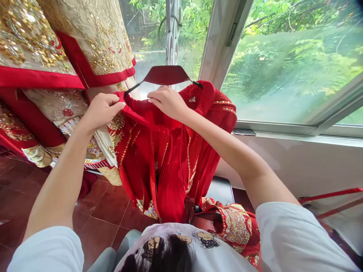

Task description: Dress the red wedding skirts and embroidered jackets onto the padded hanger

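Note:
A red skirt (172,170) with a gathered waistband and gold beaded trim hangs open at the top in front of me. Its waist is on a hanger (167,74) with a dark red middle and black arms. My left hand (102,109) pinches the waistband at the left end, beside the hanger's arm. Reaching over the opening, my right hand (167,101) is closed at the waistband's back edge, just below the hanger. Its fingertips are partly hidden. More red beaded fabric (222,107) bulges at the hanger's right end.
Gold-and-cream sequined garments (93,41) with red borders hang at the left. The hanger's hook meets a metal window bar (172,37). A phone-like dark object (244,132) lies on the sill. Below, red-gold embroidered cloth (236,226) drapes near a dark seat (222,189).

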A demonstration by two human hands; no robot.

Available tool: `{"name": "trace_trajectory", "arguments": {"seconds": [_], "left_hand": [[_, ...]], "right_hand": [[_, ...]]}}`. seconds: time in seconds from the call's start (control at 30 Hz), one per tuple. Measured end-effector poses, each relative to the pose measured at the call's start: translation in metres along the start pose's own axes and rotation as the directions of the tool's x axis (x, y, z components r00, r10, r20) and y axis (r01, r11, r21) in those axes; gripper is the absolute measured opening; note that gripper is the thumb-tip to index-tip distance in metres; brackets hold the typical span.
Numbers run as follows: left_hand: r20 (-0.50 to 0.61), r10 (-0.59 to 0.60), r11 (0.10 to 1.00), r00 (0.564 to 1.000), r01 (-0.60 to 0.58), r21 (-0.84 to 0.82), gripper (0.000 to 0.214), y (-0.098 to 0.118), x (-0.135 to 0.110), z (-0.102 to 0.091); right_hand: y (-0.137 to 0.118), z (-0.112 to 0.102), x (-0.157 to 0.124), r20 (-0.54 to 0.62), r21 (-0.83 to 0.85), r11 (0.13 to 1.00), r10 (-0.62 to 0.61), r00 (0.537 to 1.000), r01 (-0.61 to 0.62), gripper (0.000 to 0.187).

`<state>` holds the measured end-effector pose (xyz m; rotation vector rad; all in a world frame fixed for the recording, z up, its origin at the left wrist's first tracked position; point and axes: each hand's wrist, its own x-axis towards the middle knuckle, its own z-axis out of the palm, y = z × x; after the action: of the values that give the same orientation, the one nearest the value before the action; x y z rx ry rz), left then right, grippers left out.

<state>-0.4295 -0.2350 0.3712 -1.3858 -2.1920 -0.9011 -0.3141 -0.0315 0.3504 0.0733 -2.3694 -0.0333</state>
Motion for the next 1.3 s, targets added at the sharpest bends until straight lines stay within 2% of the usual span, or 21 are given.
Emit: {"name": "trace_trajectory", "arguments": {"seconds": [0.03,0.07,0.13,0.2,0.27,0.33,0.4,0.47,0.57,0.63,0.77,0.9,1.03,1.17,1.23,1.3], "left_hand": [[-0.008,0.005,0.999,1.0,-0.005,-0.039,0.04,-0.002,0.001,0.003],[-0.047,0.018,0.999,0.999,-0.02,-0.047,0.04,-0.004,0.003,0.006],[-0.18,0.111,0.994,0.977,-0.108,0.027,0.035,-0.009,0.009,0.012],[-0.251,0.251,0.967,0.935,-0.233,0.101,0.026,-0.015,0.016,0.016],[-0.169,0.355,0.935,0.919,-0.35,0.059,0.029,-0.022,0.024,0.018],[-0.044,0.406,0.913,0.913,-0.407,-0.033,0.03,-0.031,0.031,0.018],[0.003,0.434,0.899,0.901,-0.433,-0.06,0.028,-0.039,0.037,0.018],[-0.025,0.444,0.895,0.896,-0.445,-0.041,0.028,-0.044,0.04,0.019],[-0.029,0.448,0.894,0.894,-0.448,-0.015,0.03,-0.046,0.042,0.026],[-0.014,0.458,0.889,0.889,-0.458,-0.014,0.03,-0.043,0.041,0.033],[-0.012,0.495,0.868,0.869,-0.496,-0.032,0.026,-0.036,0.04,0.043],[0.034,0.524,0.851,0.851,-0.525,0.011,0.025,-0.035,0.039,0.041],[0.077,0.562,0.822,0.824,-0.566,0.059,0.026,-0.032,0.038,0.039],[0.074,0.501,0.864,0.862,-0.503,0.014,0.024,-0.027,0.036,0.04],[0.045,0.46,0.888,0.887,-0.459,-0.04,0.023,-0.027,0.034,0.038],[-0.011,0.43,0.896,0.903,-0.428,-0.115,0.022,-0.029,0.031,0.034]], "right_hand": [[-0.004,-0.006,-0.018,-0.073,-0.009,1.0,-0.026,0.997,0.026,0.031],[-0.01,-0.01,-0.038,-0.16,-0.035,0.999,-0.002,0.987,-0.004,0.033],[-0.023,-0.01,-0.078,-0.25,-0.089,0.985,0.12,0.961,-0.146,0.034],[-0.035,-0.001,-0.107,-0.178,-0.106,0.944,0.291,0.94,-0.312,0.035],[-0.041,0.012,-0.119,-0.044,-0.119,0.893,0.432,0.901,-0.434,0.036],[-0.039,0.022,-0.119,0.08,-0.091,0.877,0.48,0.874,-0.473,0.035],[-0.031,0.025,-0.119,0.162,0.023,0.894,0.438,0.884,-0.447,0.037],[-0.021,0.019,-0.128,0.22,0.226,0.896,0.335,0.916,-0.381,0.041],[-0.01,0.002,-0.159,0.252,0.496,0.819,0.183,0.95,-0.289,0.045],[-0.007,-0.008,-0.18,0.254,0.565,0.78,0.143,0.956,-0.267,0.045],[-0.005,-0.011,-0.201,0.291,0.603,0.732,0.168,0.942,-0.317,0.046],[0.001,-0.001,-0.213,0.388,0.652,0.664,0.123,0.914,-0.366,0.049],[0.002,0.01,-0.238,0.4,0.645,0.661,0.135,0.907,-0.383,0.05],[-0.002,0.018,-0.243,0.353,0.608,0.69,0.208,0.912,-0.393,0.05],[-0.004,0.019,-0.231,0.31,0.554,0.745,0.228,0.923,-0.37,0.049],[-0.008,0.019,-0.212,0.236,0.493,0.79,0.282,0.93,-0.365,0.038]]}}
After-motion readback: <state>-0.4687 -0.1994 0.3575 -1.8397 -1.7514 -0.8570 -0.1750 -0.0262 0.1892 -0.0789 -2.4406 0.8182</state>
